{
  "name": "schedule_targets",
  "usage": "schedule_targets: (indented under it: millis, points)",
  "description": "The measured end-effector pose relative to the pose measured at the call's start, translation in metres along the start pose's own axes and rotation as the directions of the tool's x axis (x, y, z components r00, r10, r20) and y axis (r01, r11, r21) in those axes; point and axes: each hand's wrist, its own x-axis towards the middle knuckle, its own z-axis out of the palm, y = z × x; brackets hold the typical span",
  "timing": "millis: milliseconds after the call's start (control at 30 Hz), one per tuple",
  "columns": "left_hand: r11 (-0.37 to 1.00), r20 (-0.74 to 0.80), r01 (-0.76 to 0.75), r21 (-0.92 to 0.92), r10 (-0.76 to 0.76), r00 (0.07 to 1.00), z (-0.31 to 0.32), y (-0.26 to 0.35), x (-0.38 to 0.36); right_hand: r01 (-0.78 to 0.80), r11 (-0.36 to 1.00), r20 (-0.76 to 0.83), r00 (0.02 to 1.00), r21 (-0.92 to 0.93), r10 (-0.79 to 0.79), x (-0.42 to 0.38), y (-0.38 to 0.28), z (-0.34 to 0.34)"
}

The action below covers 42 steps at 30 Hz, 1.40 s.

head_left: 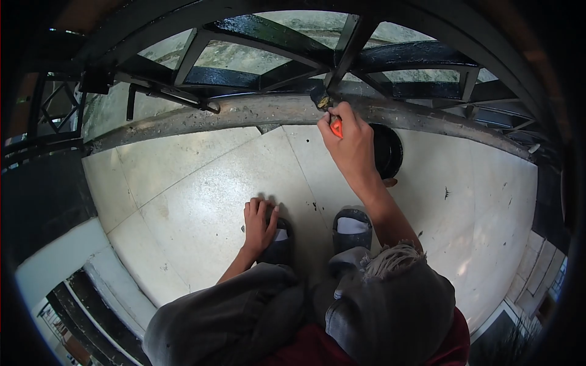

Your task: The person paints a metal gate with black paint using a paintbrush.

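My right hand (348, 139) is closed around the orange handle of a paintbrush (323, 100). The brush's dark bristles are up against the foot of the black metal gate (256, 76). Just right of my right wrist a round black paint container (389, 152) stands on the tiles, partly hidden behind the hand and forearm. My left hand (260, 221) hangs beside my left slipper (281, 247) with its fingers loosely extended and nothing in them.
A rough concrete sill (262, 113) runs along under the gate. A metal bolt (165, 97) sticks out at the left. Dark specks dot the pale tiled floor (195, 183). My right slipper (352, 229) is planted below the container, and white steps (67, 256) are at lower left.
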Motion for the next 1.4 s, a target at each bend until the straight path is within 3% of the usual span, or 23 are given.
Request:
schedule_targets:
  millis: [67,200,300,400,567,633,667,733,867,1000,1067,1167,1267,1400]
  points:
    - [1.000,0.006,0.015,0.011,-0.015,1.000,0.001,0.001,-0.001,0.117,0.980,-0.041,0.993,0.162,-0.112,0.004,-0.004,0.008]
    - [1.000,-0.003,0.009,0.011,-0.009,1.000,0.000,0.001,-0.001,0.072,0.977,0.012,0.997,0.198,-0.076,0.017,0.010,0.028]
    - [1.000,0.005,0.006,-0.007,-0.006,1.000,-0.001,0.000,-0.001,0.028,0.982,-0.114,0.993,0.184,-0.007,0.016,0.003,0.023]
    - [0.999,0.008,0.032,-0.011,-0.032,0.999,0.003,0.001,-0.004,0.103,0.971,-0.096,0.992,0.217,-0.084,0.010,0.011,0.049]
    - [1.000,0.003,0.020,0.007,-0.020,1.000,0.001,0.000,-0.002,-0.030,0.996,-0.113,0.993,0.088,0.040,0.009,0.003,0.027]
    - [1.000,0.008,0.031,0.005,-0.031,0.999,0.002,0.001,-0.003,0.090,0.964,-0.129,0.990,0.250,-0.059,0.016,0.000,0.037]
    - [0.999,0.007,0.036,0.008,-0.036,0.999,0.002,0.001,-0.001,0.092,0.964,-0.129,0.990,0.248,-0.061,0.015,0.002,0.038]
    - [0.999,0.010,0.031,0.013,-0.031,0.999,0.003,0.002,-0.001,0.054,0.999,0.028,0.998,0.010,-0.054,0.016,0.002,0.041]
    - [1.000,0.003,0.021,0.007,-0.021,1.000,0.001,0.001,-0.002,-0.028,0.997,-0.027,0.999,-0.079,0.026,0.010,-0.011,0.017]
    - [0.999,-0.012,0.037,0.010,-0.037,0.999,0.004,0.003,0.000,0.130,0.983,0.011,0.991,0.128,-0.132,0.017,0.005,0.050]
    - [1.000,0.001,0.004,0.022,-0.004,1.000,0.001,0.001,-0.001,0.094,0.994,0.055,0.994,0.064,-0.097,0.007,0.011,0.043]
    - [1.000,-0.003,0.008,-0.004,-0.008,1.000,0.001,-0.001,-0.003,-0.082,0.997,-0.033,0.996,-0.010,0.081,-0.004,0.000,0.020]
    - [1.000,-0.017,0.018,0.003,-0.017,1.000,0.002,0.000,-0.003,0.029,0.994,-0.111,0.994,0.103,-0.017,-0.004,-0.005,0.020]
    - [1.000,-0.038,0.005,-0.009,-0.006,0.999,0.001,-0.002,-0.003,0.087,0.994,-0.099,0.992,0.066,-0.080,-0.009,0.010,0.022]
